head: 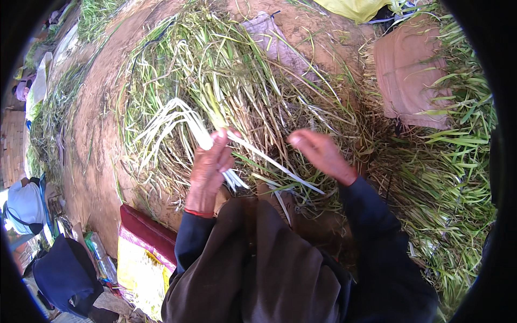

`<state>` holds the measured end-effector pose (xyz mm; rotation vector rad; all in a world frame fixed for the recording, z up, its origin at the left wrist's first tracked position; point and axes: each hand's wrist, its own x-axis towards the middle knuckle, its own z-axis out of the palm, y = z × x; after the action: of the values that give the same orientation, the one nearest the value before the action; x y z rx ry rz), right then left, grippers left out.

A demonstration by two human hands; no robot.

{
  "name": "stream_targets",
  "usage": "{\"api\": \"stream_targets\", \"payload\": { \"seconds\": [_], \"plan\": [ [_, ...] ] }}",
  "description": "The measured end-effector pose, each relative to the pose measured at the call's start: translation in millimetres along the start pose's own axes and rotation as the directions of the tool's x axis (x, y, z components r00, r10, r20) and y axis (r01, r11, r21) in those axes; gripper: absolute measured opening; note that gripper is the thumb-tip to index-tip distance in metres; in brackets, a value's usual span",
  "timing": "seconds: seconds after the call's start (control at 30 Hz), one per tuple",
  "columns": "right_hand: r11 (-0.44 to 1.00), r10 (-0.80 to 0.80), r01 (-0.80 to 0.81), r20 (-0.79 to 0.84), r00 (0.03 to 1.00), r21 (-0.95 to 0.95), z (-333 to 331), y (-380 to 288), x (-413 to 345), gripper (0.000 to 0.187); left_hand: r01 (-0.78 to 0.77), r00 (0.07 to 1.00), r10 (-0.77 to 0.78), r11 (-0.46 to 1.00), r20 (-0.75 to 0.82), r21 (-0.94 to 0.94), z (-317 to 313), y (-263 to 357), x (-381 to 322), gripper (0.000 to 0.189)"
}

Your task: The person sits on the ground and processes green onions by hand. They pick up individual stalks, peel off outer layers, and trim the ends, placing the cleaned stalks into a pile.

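My left hand (pixel 212 161) is closed around a bundle of pale, whitish plant stalks (pixel 186 115), which bend over at their upper end and poke out below the fist. A greener stalk (pixel 213 103) and one long white stalk (pixel 278 164) meet at its fingertips; the white one slants down to the right. To the right, apart from the stalks, my right hand (pixel 319 151) is raised and somewhat blurred, its thumb and fingers close together. I cannot tell whether it holds anything. A large heap of green and dry stalks (pixel 242 101) lies on the ground before me.
Leafy green stalks (pixel 452 226) are piled along the right, beside a pinkish cloth (pixel 412 76). At lower left stands a maroon and yellow bag (pixel 147 238) with pale stalks on it. Two people, one in dark clothing (pixel 62 274), one in a light top (pixel 25 206), are farther left.
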<state>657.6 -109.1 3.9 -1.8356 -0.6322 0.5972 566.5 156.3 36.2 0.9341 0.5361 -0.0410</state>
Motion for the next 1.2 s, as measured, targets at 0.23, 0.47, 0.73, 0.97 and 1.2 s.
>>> {"api": "stream_targets", "payload": {
  "seconds": [0.23, 0.47, 0.73, 0.97, 1.2],
  "plan": [
    [0.785, 0.182, -0.318, 0.292, 0.939, 0.532, 66, -43, 24, 0.035, 0.094, 0.995, -0.094, 0.995, -0.016, 0.021, 7, -16, -2, 0.025],
    [0.724, 0.273, -0.24, 0.051, 0.961, 0.647, 83, -40, 26, 0.029, 0.065, 0.992, -0.05, 0.988, -0.114, 0.137, 2, -30, -2, 0.024],
    [0.797, 0.231, -0.122, -0.112, 0.966, 0.591, 75, -35, 25, 0.025, 0.237, 0.97, -0.221, 0.951, -0.101, 0.198, -5, -37, -6, 0.04],
    [0.963, -0.266, 0.237, -0.296, 0.917, -0.129, 84, -45, 30, 0.015, 0.003, 0.993, 0.02, 0.98, -0.113, 0.199, 10, -27, -8, 0.034],
    [0.934, -0.203, 0.14, -0.168, 0.965, -0.328, 73, -36, 25, 0.016, -0.046, 0.989, 0.066, 0.989, -0.136, 0.143, 6, -19, -8, 0.019]
  ]
}}
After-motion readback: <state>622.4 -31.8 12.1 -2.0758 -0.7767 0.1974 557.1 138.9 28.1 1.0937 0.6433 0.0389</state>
